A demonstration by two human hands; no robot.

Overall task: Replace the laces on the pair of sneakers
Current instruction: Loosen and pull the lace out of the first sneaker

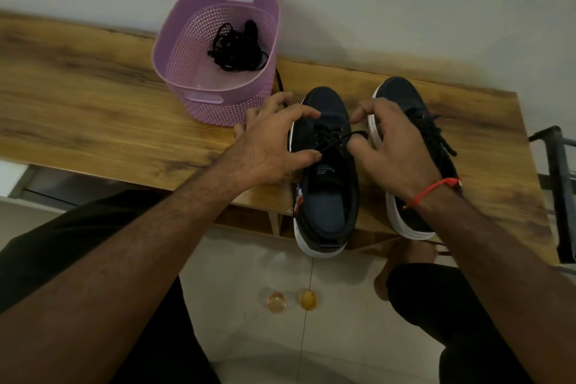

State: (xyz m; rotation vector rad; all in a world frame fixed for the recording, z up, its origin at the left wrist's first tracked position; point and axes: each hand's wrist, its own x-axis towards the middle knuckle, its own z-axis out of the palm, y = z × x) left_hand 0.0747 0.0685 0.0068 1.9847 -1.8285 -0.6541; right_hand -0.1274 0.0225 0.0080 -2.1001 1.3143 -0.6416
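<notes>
Two dark sneakers stand side by side on the wooden counter (93,109), heels toward the person. Left sneaker (327,171): a black lace (338,138) crosses only the eyelets nearest the toe; the ones nearer the tongue look unthreaded. Right sneaker (414,121): appears laced, loose ends trailing over its side, though the hand hides much of it.

Left hand (274,146) hovers over the left sneaker's near edge, fingers curled and spread; whether it pinches a lace end I cannot tell. Right hand (392,140) has thumb and forefinger curled at the lace's right end, apparently pinching it.

Judgement: one sneaker likely finished, the other roughly a third threaded.

Count: sneakers 2; hands 2; one purple basket (174,50) on the counter, holding one tangle of black laces (237,50), number indistinct.
</notes>
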